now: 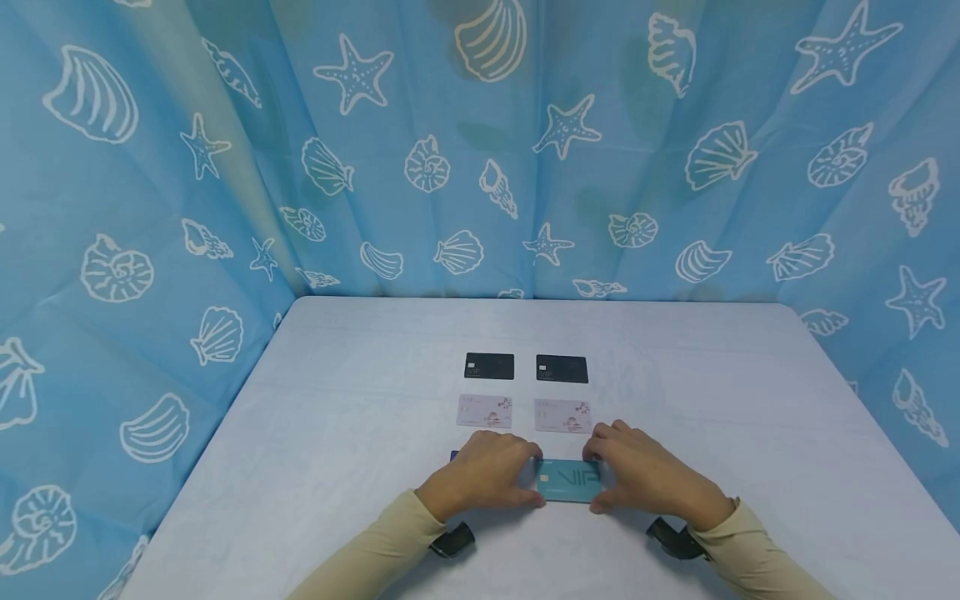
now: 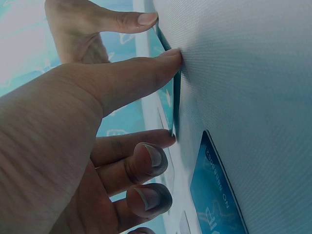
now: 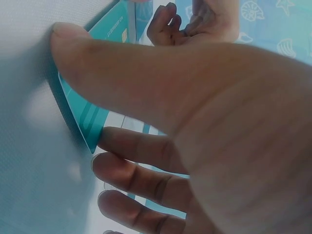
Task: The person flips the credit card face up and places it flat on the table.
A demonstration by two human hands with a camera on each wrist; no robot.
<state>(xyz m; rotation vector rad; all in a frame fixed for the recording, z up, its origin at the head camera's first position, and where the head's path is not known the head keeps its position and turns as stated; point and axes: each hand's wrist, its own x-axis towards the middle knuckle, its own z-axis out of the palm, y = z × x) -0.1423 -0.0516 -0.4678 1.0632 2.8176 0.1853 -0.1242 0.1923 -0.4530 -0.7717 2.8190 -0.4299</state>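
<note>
A teal card [image 1: 568, 481] printed with VIP is held low over the white table between both hands. My left hand [image 1: 483, 471] grips its left end, thumb at the near edge and index finger at the far edge. At the other end my right hand [image 1: 647, 472] pinches the card the same way, its remaining fingers loosely bent. In the right wrist view the teal card [image 3: 87, 114] shows beneath the thumb. A blue card [image 2: 214, 190] lies on the table beside the left hand, which mostly hides it in the head view.
Beyond the hands lie two pale printed cards, one left [image 1: 485, 411] and one right [image 1: 562, 415]. Behind them are two black cards, left [image 1: 489, 367] and right [image 1: 562, 369]. A blue shell-patterned curtain [image 1: 420, 125] hangs around the white table [image 1: 330, 400].
</note>
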